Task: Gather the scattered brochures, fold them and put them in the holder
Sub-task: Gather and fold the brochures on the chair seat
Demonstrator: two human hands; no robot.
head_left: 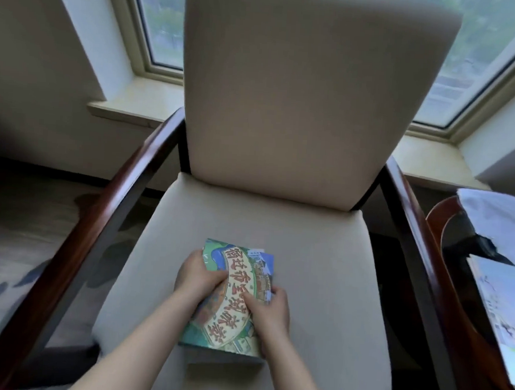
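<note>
Lying on the chair seat (320, 274), the green brochure (238, 290) is held by the left hand (198, 277) and the right hand (270, 311), fingers (218, 276) curled round its side edges. The blue brochure (266, 260) underneath could be slid askew if pressed unevenly.

One head-worn view looks steeply down, close over a beige cushioned armchair (278, 226), facing the window (164, 23) behind.
</note>
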